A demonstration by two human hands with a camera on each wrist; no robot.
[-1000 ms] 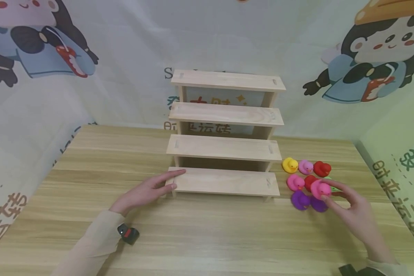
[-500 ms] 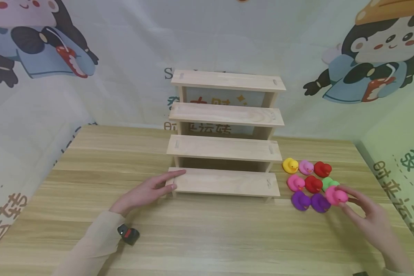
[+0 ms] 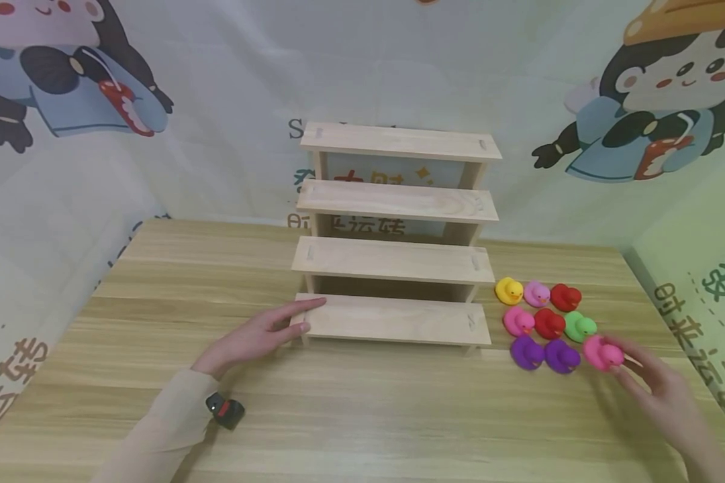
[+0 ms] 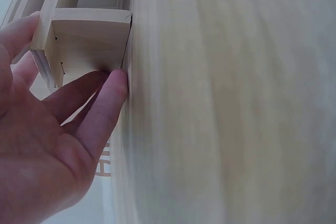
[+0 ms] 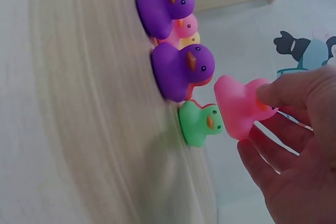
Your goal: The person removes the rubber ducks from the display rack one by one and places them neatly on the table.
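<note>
While the left hand (image 3: 250,337) rests with fingers spread against the stepped shelf (image 3: 393,318) at its 9 o'clock end, the right hand (image 3: 661,389) pinches a pink duck (image 3: 601,353) just above the desk (image 3: 362,416), at 3 o'clock of the purple ducks (image 3: 544,354).

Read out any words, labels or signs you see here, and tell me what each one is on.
"S": start of a dark word on the backdrop, the rest hidden behind the wooden stepped shelf.
"运转": orange characters on the backdrop, seen between the shelf steps; the characters beside and above them are partly hidden.
Orange and green characters on the side banners: cut off, not readable.
Ducks: no text.
</note>
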